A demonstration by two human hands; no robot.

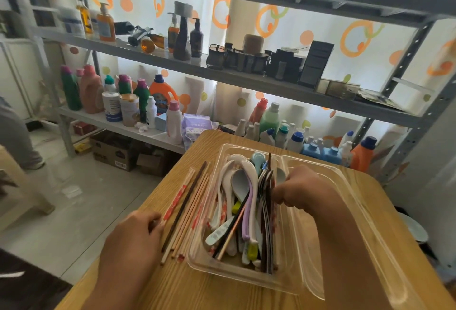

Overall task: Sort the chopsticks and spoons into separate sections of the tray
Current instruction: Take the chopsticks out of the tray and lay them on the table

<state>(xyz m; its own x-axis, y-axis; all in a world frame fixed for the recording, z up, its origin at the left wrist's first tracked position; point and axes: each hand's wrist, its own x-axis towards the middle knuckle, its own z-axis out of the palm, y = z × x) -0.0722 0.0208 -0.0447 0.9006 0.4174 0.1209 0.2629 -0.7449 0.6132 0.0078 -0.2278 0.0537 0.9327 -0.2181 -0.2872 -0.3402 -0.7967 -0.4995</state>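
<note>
A clear plastic tray with two sections sits on a wooden table. Its left section holds a jumble of white, grey and lilac spoons, dark spoons standing on edge and some chopsticks. The right section shows nothing inside. Several chopsticks, some in red-printed wrappers, lie on the table left of the tray. My left hand rests on the table with its fingertips touching the near ends of those chopsticks. My right hand reaches over the divider and pinches the dark spoons at the left section's right side.
The wooden table has its left edge near my left hand, with tiled floor beyond. A metal shelf rack full of bottles stands behind the table. Cardboard boxes sit under it. A person's leg shows at far left.
</note>
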